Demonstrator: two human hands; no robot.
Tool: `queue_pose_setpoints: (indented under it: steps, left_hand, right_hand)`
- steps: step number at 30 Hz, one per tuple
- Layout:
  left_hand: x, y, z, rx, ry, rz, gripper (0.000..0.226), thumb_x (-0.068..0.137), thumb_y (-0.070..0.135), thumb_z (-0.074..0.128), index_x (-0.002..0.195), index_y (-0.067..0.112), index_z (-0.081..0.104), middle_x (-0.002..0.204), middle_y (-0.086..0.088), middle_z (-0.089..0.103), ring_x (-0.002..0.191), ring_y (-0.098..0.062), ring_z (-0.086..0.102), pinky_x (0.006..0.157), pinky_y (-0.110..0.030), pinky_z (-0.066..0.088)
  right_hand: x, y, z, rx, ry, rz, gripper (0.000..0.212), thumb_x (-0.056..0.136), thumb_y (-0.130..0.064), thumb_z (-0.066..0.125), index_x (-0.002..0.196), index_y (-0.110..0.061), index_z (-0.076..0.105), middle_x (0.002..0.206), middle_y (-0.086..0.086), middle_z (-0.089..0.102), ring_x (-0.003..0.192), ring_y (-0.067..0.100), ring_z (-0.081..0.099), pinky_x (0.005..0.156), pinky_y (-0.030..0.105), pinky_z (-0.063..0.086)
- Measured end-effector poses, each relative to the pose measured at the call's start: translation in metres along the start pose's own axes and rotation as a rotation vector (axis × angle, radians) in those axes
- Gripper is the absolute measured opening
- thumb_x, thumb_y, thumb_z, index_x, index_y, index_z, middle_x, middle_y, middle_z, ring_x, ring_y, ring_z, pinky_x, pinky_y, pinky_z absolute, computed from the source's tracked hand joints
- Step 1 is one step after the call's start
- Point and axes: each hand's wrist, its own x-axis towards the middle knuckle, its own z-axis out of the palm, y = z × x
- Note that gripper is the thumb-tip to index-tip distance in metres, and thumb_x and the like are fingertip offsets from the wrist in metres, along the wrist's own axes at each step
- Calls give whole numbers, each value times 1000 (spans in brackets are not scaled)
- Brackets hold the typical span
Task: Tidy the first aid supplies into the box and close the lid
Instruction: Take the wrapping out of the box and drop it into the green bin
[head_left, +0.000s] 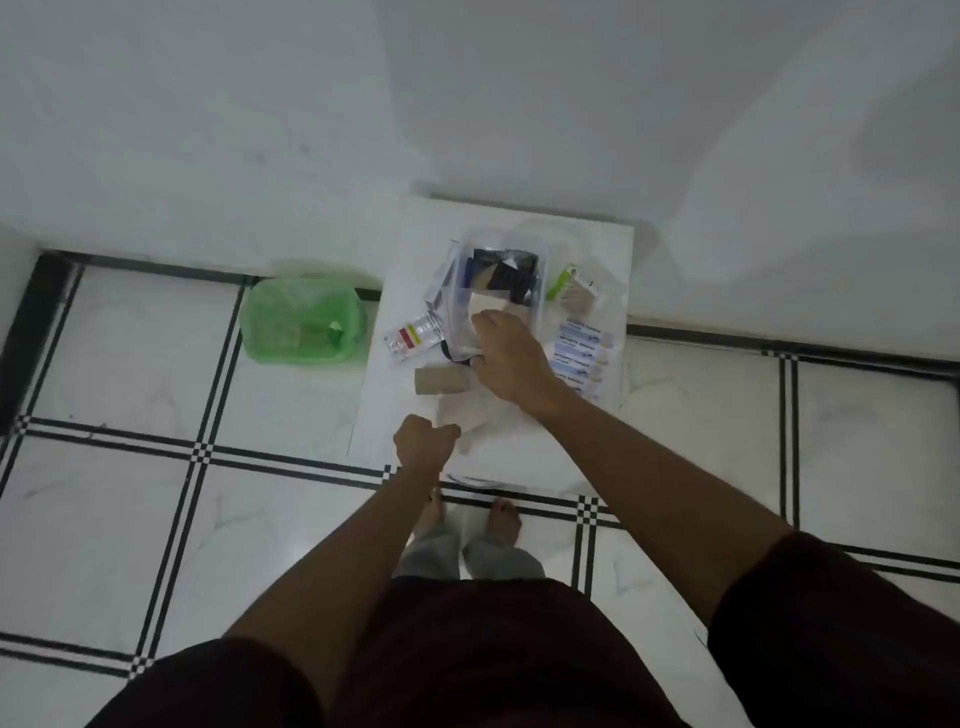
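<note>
We're standing over the low white table (405, 405), and our right hand (506, 358) reaches down over the near edge of the clear box (540, 296), fingers curled; whether they pinch something we cannot tell. The box sits open, already part filled. Our left hand (423, 441) is closed in a loose fist at the table's front. Bandage packets (584, 348), a tan roll (439, 379) and a small bottle (413, 338) lie just beside the box, handy for loading.
</note>
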Motion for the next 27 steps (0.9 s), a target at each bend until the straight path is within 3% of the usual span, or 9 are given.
queue_pose_setpoints:
  steps: [2,4,8,11,14,16,19,23,27]
  left_hand:
    - [6,1,6,61,28,13,48,67,25,79,97,-1,52,103,-15,59,96,-34,60,84,-50,56]
    - [12,1,15,124,34,44,69,67,30,81,120,2,46,124,-18,50,114,-37,52,95,-48,50]
    - [17,-1,26,295,54,181,68,73,33,78,127,13,41,125,-14,42,122,-33,41,92,-48,45]
    - [26,-8,29,457,136,306,52,77,33,73,120,13,52,121,-12,45,118,-31,42,87,-48,46]
    - [29,-13,24,402,129,404,25,84,28,65,92,5,61,102,-16,55,104,-35,54,78,-41,47]
    - [29,-19,17,251,49,406,27,85,25,63,71,4,56,79,-20,58,86,-37,60,67,-32,42]
    - [23,-27,-7,103,-32,447,33,83,28,67,59,10,56,66,-18,64,67,-32,61,64,-38,47]
    - [14,-42,-59,-58,78,496,38,75,36,72,58,3,61,52,-11,56,52,-20,50,59,-35,45]
    - [12,-45,-111,-277,208,435,34,77,30,73,53,9,60,49,-7,54,47,-19,46,57,-32,40]
  right_hand:
    - [5,2,4,-26,-13,-12,23,85,-8,57,107,-3,55,111,16,60,106,32,52,91,36,41]
    - [6,4,11,-56,-7,-17,17,85,-8,57,100,-3,58,103,16,62,98,32,55,88,36,42]
    - [4,8,27,-55,71,-32,10,82,-5,59,91,-3,62,90,16,66,85,33,60,89,38,43]
    - [1,11,33,-24,135,-32,5,80,-1,59,83,-2,63,79,17,65,75,34,60,82,38,44]
    - [-2,13,29,5,183,-35,9,82,-4,56,79,-2,64,75,17,65,73,33,58,72,37,44]
    - [-7,15,26,29,242,-49,11,81,-4,56,75,-2,65,73,15,65,71,32,58,67,38,45]
    - [-18,14,16,14,381,-45,9,78,-6,60,75,-7,68,80,11,61,80,29,56,65,34,44]
    - [-26,-5,-12,10,548,-35,3,73,-5,63,70,-7,64,72,14,58,72,31,55,61,35,39]
    - [-16,-34,-27,164,518,-61,11,83,-10,55,80,-9,66,55,10,61,51,32,57,58,35,44]
